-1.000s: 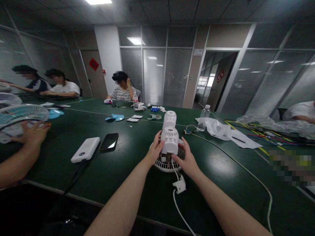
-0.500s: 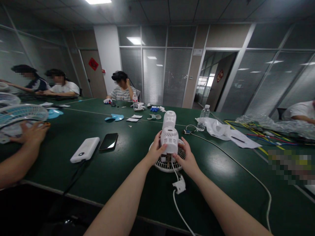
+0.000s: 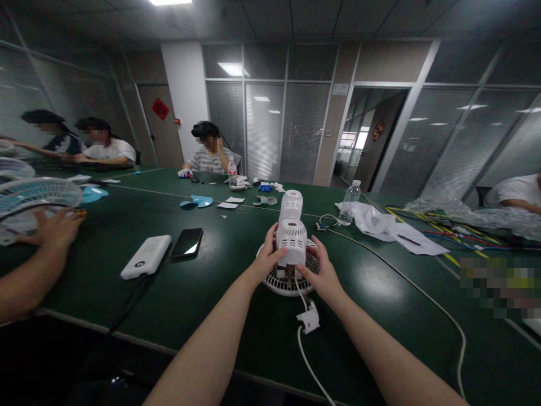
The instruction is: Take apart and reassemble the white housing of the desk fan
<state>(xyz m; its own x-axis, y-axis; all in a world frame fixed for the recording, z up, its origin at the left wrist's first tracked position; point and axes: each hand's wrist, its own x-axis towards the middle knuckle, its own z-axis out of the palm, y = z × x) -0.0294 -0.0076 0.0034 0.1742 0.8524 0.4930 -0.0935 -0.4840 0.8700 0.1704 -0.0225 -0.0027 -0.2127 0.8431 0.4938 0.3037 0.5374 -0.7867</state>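
A white fan motor housing point(image 3: 291, 241) stands upright on a round white fan grille point(image 3: 282, 279) lying flat on the green table point(image 3: 203, 293). My left hand point(image 3: 265, 260) grips the housing from its left side, thumb on the front. My right hand point(image 3: 322, 274) holds its right side, fingers curled round it and over the grille. A second white vented housing point(image 3: 291, 204) stands just behind. A white cord with an inline switch point(image 3: 309, 320) runs from the housing toward me.
A white power bank point(image 3: 146, 256) and a black phone point(image 3: 186, 242) lie to the left. A water bottle point(image 3: 350, 203), plastic bags and coloured wires sit at the right. A co-worker's hand point(image 3: 53, 227) rests on another fan grille at far left. Other people sit at the far side.
Both hands and the motor housing have stayed in nearly the same place; my left thumb has shifted slightly on the housing.
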